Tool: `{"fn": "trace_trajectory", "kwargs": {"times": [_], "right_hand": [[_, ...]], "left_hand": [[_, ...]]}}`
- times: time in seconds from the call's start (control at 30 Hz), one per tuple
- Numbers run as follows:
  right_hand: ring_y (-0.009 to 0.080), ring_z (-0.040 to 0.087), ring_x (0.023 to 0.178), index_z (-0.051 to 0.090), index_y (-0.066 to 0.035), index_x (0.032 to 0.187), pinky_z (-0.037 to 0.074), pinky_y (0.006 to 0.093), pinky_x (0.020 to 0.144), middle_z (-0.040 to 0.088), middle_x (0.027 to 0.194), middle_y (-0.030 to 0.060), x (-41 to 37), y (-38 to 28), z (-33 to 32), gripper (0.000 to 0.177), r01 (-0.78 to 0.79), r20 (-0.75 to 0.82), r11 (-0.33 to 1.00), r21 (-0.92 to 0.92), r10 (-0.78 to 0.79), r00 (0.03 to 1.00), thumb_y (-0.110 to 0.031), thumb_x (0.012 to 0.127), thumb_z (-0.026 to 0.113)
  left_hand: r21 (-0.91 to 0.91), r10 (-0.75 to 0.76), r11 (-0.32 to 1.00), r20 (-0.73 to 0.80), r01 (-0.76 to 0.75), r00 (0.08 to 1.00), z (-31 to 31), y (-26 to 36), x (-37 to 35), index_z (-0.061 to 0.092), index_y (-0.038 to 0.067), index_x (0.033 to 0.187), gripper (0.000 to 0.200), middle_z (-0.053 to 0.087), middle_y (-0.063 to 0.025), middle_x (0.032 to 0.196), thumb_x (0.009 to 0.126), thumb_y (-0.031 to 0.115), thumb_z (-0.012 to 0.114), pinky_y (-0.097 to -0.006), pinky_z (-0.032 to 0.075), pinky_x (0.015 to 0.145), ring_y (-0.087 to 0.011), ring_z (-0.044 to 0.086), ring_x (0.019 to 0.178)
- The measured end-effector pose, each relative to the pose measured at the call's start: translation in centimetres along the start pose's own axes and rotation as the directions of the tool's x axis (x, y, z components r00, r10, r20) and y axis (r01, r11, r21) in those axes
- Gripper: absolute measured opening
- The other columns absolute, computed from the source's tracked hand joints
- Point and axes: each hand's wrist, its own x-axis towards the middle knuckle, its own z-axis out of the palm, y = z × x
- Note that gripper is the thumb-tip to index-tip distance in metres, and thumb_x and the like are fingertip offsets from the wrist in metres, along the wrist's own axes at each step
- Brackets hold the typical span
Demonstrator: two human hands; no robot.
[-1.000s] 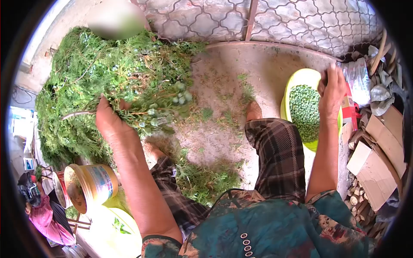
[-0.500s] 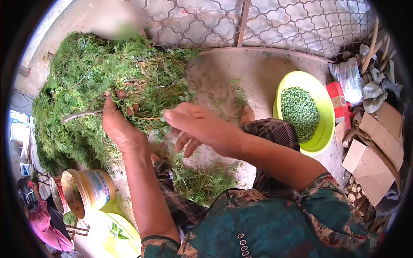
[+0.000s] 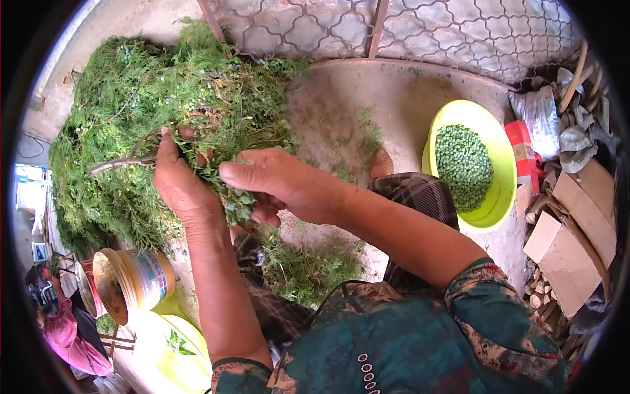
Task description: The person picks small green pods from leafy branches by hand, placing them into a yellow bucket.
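My left hand [image 3: 180,187] is closed around a leafy conifer branch [image 3: 121,163], its bare brown stem sticking out to the left. Green foliage and small bluish-green cones hang from the branch between my two hands. My right hand [image 3: 289,184] has its thumb on this foliage, fingers curled beneath; what exactly lies between them is partly hidden. Beyond my left hand spreads a big heap of cut conifer branches [image 3: 98,138]. A yellow-green basin [image 3: 502,197] at right holds many small green cones [image 3: 462,167].
Loose green sprigs [image 3: 315,269] lie on the floor between my legs. Buckets [image 3: 147,279] and another yellow basin [image 3: 197,331] stand at lower left, near a person in pink [image 3: 75,335]. Cardboard [image 3: 571,262] and a red box [image 3: 520,150] are at right; a metal lattice [image 3: 446,39] lies ahead.
My right hand has moved left onto the foliage, and its fingers have curled in. My left hand keeps hold of the branch. The view has shifted slightly.
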Motion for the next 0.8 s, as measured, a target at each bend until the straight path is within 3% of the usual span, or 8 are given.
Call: {"fn": "trace_trajectory", "kwargs": {"times": [0.07,0.23,0.33,0.53,0.6,0.63,0.7,0.8], "right_hand": [[0.0066,0.044,0.047,0.052,-0.004,0.085,0.035,0.0218,0.043,0.048,0.058,-0.0008,0.1,-0.1,-0.4,0.025,0.028,0.106,0.995,-0.098,-0.018,0.994,-0.029,0.087,0.058],[0.0095,0.046,0.047,0.052,-0.002,0.088,0.038,0.0241,0.043,0.048,0.056,0.0013,0.0,0.7,0.0,0.023,0.059,0.038,0.998,-0.017,-0.058,0.998,-0.024,0.087,0.056],[0.0108,0.047,0.046,0.052,-0.001,0.089,0.039,0.0254,0.043,0.049,0.056,0.0026,-0.6,1.2,0.7,0.021,0.051,-0.06,0.998,0.028,-0.049,0.997,-0.022,0.088,0.054],[0.0136,0.051,0.048,0.05,0.001,0.09,0.043,0.0262,0.047,0.05,0.06,0.0032,-3.8,1.5,0.6,0.02,0.079,-0.234,0.991,-0.108,-0.102,0.967,-0.018,0.088,0.051],[0.0159,0.057,0.062,0.05,0.002,0.094,0.05,0.0293,0.058,0.053,0.07,0.0051,-4.7,1.4,0.0,0.02,0.039,-0.18,0.976,0.213,0.0,0.984,-0.017,0.089,0.049],[0.0159,0.057,0.062,0.05,0.002,0.094,0.05,0.0293,0.058,0.053,0.07,0.0051,-4.7,1.2,-0.2,0.02,0.04,-0.182,0.976,0.216,0.0,0.983,-0.017,0.089,0.049],[0.0175,0.058,0.077,0.05,0.003,0.099,0.053,0.0344,0.069,0.054,0.085,0.0084,-4.8,0.2,-1.0,0.02,0.12,-0.09,0.836,0.535,-0.085,0.992,-0.015,0.09,0.048],[0.0175,0.057,0.082,0.05,0.003,0.103,0.054,0.0359,0.069,0.055,0.095,0.0112,-6.8,-2.5,-2.8,0.024,0.161,-0.088,0.837,0.524,-0.135,0.987,-0.018,0.091,0.048]], "left_hand": [[-0.086,-0.025,0.996,-0.049,0.02,0.998,0.0,-0.2,0.4,0.058,0.003,0.094,0.033,0.055,-0.0076,0.072,0.088,0.03,0.04,-0.028,0.04,0.059,-0.0156,0.051,0.065],[-0.128,0.043,0.99,-0.061,-0.051,0.997,-0.4,-0.8,0.9,0.055,0.002,0.089,0.028,0.048,-0.0055,0.063,0.088,0.026,0.041,-0.0281,0.039,0.056,-0.0148,0.045,0.059],[-0.19,-0.063,0.981,-0.131,0.037,0.989,-0.4,-1.8,1.8,0.057,0.001,0.082,0.024,0.053,-0.0061,0.074,0.088,0.024,0.05,-0.027,0.042,0.055,-0.014,0.048,0.062],[-0.158,0.09,0.981,-0.125,-0.109,0.988,-3.0,-1.5,3.3,0.045,-0.002,0.1,0.024,0.047,-0.0109,0.094,0.09,0.017,0.035,-0.036,0.05,0.065,-0.0191,0.049,0.072],[-0.243,0.048,0.965,-0.192,-0.095,0.98,-3.2,-1.0,4.6,0.045,-0.002,0.102,0.026,0.049,-0.0111,0.09,0.091,0.019,0.036,-0.0356,0.049,0.066,-0.0204,0.051,0.075],[-0.209,0.046,0.974,-0.197,-0.088,0.979,-3.5,-1.3,5.4,0.046,-0.001,0.102,0.026,0.049,-0.011,0.089,0.091,0.02,0.036,-0.0359,0.05,0.068,-0.021,0.052,0.078],[-0.2,0.09,0.973,-0.134,-0.116,0.987,-4.1,-2.6,5.9,0.046,-0.001,0.103,0.027,0.05,-0.0108,0.088,0.091,0.021,0.036,-0.0359,0.049,0.068,-0.0208,0.052,0.077],[-0.279,0.034,0.959,-0.085,-0.057,0.996,-3.0,-2.9,5.2,0.047,-0.001,0.103,0.027,0.051,-0.0103,0.085,0.091,0.021,0.037,-0.0348,0.047,0.068,-0.0199,0.051,0.076]]}}
